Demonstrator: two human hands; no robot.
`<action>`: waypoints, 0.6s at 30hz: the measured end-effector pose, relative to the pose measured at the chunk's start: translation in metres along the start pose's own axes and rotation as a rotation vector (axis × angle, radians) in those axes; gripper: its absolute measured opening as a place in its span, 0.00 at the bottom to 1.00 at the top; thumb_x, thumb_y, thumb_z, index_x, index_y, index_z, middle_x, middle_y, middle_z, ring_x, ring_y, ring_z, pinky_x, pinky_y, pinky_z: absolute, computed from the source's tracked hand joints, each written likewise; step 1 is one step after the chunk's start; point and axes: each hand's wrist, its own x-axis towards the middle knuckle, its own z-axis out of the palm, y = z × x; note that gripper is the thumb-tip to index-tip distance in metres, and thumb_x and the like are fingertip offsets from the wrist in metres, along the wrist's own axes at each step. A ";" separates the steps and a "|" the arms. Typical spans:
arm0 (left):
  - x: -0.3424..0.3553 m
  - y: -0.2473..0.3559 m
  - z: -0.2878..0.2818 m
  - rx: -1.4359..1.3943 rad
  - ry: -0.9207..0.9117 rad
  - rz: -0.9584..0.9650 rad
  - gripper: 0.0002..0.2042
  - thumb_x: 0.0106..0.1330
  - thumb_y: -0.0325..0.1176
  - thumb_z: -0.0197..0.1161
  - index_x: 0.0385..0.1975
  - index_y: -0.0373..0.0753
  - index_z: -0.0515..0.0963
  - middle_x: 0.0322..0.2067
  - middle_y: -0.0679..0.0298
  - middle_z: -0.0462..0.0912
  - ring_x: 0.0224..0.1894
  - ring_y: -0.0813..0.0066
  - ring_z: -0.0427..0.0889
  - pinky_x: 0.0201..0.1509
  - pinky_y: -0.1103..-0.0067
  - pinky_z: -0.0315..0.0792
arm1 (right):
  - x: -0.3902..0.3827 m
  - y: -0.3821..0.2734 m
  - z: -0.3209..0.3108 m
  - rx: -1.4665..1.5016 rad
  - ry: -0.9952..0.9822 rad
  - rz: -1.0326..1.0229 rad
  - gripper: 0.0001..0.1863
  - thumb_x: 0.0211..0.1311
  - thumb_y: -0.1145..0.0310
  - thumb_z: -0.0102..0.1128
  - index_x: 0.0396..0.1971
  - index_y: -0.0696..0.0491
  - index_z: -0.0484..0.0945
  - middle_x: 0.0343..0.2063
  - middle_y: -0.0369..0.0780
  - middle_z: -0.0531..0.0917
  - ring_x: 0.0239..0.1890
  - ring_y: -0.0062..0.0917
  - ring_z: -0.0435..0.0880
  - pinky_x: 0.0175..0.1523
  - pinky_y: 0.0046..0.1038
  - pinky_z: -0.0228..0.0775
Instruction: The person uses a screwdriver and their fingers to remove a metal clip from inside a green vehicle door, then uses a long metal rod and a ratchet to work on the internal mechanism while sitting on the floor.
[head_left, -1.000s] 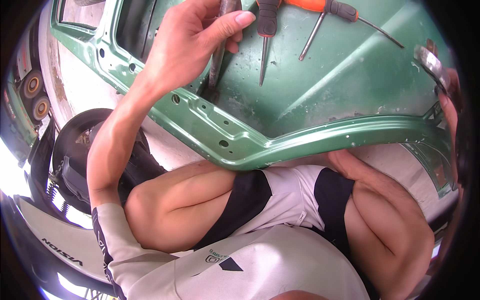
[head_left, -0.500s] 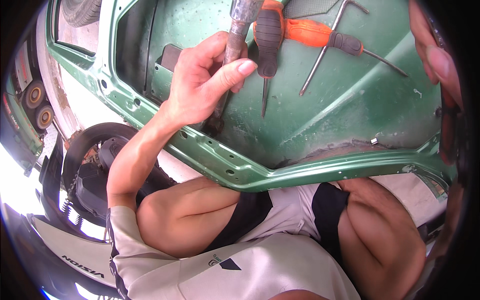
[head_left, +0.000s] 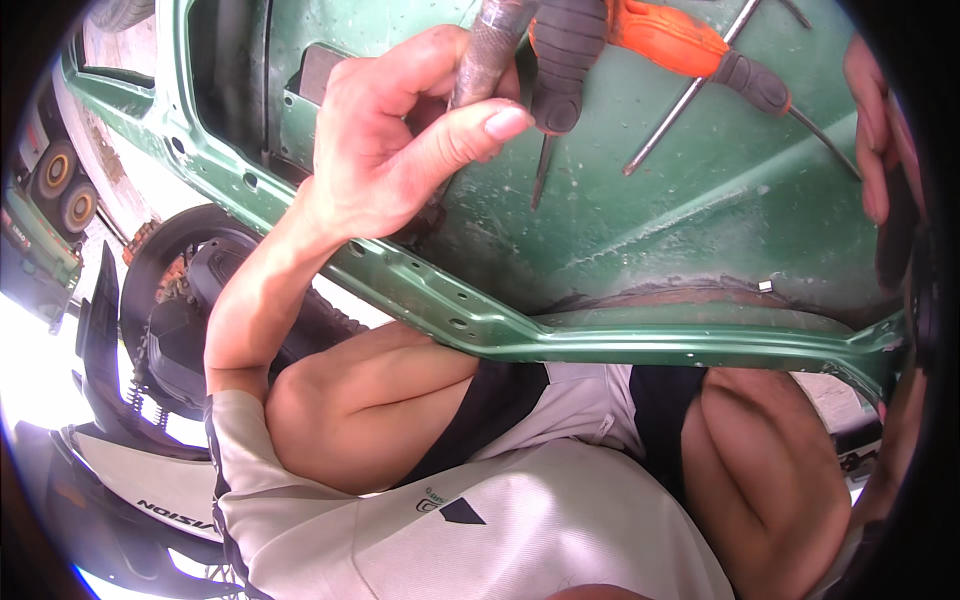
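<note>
The left hand (head_left: 400, 140) curls its fingers and thumb round a grey knurled metal rod (head_left: 492, 50), whose lower end is by the near flanged edge of the green painted sheet-metal panel (head_left: 650, 220). To its right are 2 screwdrivers with orange-and-black plastic handles (head_left: 680, 45). By the panel's right edge, the right hand (head_left: 872, 150) shows bent fingers; I cannot tell its grip.

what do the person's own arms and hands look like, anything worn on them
A short light-grey sleeve with dark trim covers the left upper arm. The left forearm is bare, with no watch or bracelet visible, and the left hand is ungloved. The right hand shows only partly, without a visible glove.
</note>
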 end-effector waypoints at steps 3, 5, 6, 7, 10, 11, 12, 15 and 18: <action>0.002 -0.001 0.003 -0.014 0.023 0.022 0.08 0.74 0.29 0.63 0.40 0.29 0.78 0.32 0.59 0.83 0.29 0.76 0.82 0.33 0.80 0.74 | 0.002 -0.007 0.008 0.034 -0.052 0.008 0.25 0.67 0.74 0.58 0.63 0.63 0.73 0.36 0.44 0.82 0.34 0.29 0.81 0.44 0.29 0.72; 0.005 -0.001 0.004 -0.075 0.048 0.063 0.07 0.74 0.28 0.63 0.40 0.29 0.78 0.32 0.59 0.83 0.29 0.76 0.81 0.33 0.80 0.74 | 0.003 -0.010 0.007 0.038 -0.066 0.017 0.26 0.66 0.74 0.57 0.64 0.64 0.73 0.36 0.44 0.82 0.34 0.30 0.81 0.43 0.29 0.73; 0.006 -0.001 0.004 -0.076 0.050 0.070 0.07 0.74 0.28 0.63 0.40 0.29 0.78 0.32 0.59 0.83 0.29 0.76 0.81 0.33 0.80 0.74 | 0.004 -0.012 0.006 0.038 -0.070 0.015 0.26 0.66 0.74 0.57 0.64 0.64 0.73 0.36 0.45 0.83 0.34 0.30 0.81 0.43 0.29 0.73; 0.007 -0.002 0.005 -0.066 0.030 0.094 0.07 0.74 0.28 0.63 0.40 0.29 0.77 0.32 0.59 0.83 0.29 0.76 0.81 0.33 0.80 0.74 | 0.004 -0.014 0.005 0.034 -0.076 0.017 0.26 0.66 0.75 0.57 0.64 0.64 0.73 0.36 0.45 0.83 0.34 0.30 0.81 0.43 0.29 0.73; 0.012 0.001 0.005 -0.032 0.059 0.099 0.08 0.74 0.30 0.64 0.39 0.31 0.77 0.29 0.62 0.82 0.29 0.79 0.80 0.32 0.81 0.72 | 0.005 -0.023 0.000 0.004 -0.054 -0.019 0.27 0.66 0.75 0.57 0.65 0.64 0.72 0.36 0.46 0.83 0.33 0.31 0.82 0.43 0.30 0.73; 0.003 0.002 0.005 -0.022 0.077 0.040 0.08 0.73 0.32 0.66 0.39 0.32 0.78 0.27 0.64 0.82 0.28 0.80 0.79 0.32 0.81 0.72 | 0.005 -0.023 0.006 0.033 -0.051 -0.047 0.27 0.65 0.75 0.57 0.65 0.65 0.72 0.36 0.46 0.83 0.33 0.31 0.82 0.43 0.30 0.74; -0.005 0.011 -0.009 0.100 0.078 0.032 0.09 0.68 0.34 0.72 0.38 0.36 0.81 0.26 0.63 0.82 0.26 0.75 0.80 0.32 0.77 0.74 | 0.007 -0.019 0.011 0.092 -0.015 -0.130 0.27 0.65 0.76 0.57 0.65 0.65 0.72 0.36 0.47 0.83 0.33 0.32 0.82 0.42 0.30 0.74; -0.008 -0.008 0.014 -0.030 0.064 0.091 0.09 0.69 0.34 0.71 0.35 0.36 0.80 0.23 0.63 0.78 0.22 0.74 0.75 0.29 0.75 0.70 | -0.014 -0.017 0.017 0.091 0.000 -0.183 0.28 0.65 0.76 0.57 0.66 0.65 0.71 0.36 0.47 0.84 0.33 0.33 0.83 0.42 0.31 0.74; 0.000 -0.008 0.005 0.068 0.021 0.037 0.10 0.72 0.36 0.67 0.35 0.35 0.79 0.23 0.65 0.81 0.25 0.76 0.81 0.32 0.79 0.73 | -0.011 -0.030 0.009 0.117 0.081 -0.081 0.28 0.69 0.73 0.54 0.68 0.65 0.70 0.30 0.41 0.81 0.28 0.23 0.78 0.36 0.26 0.69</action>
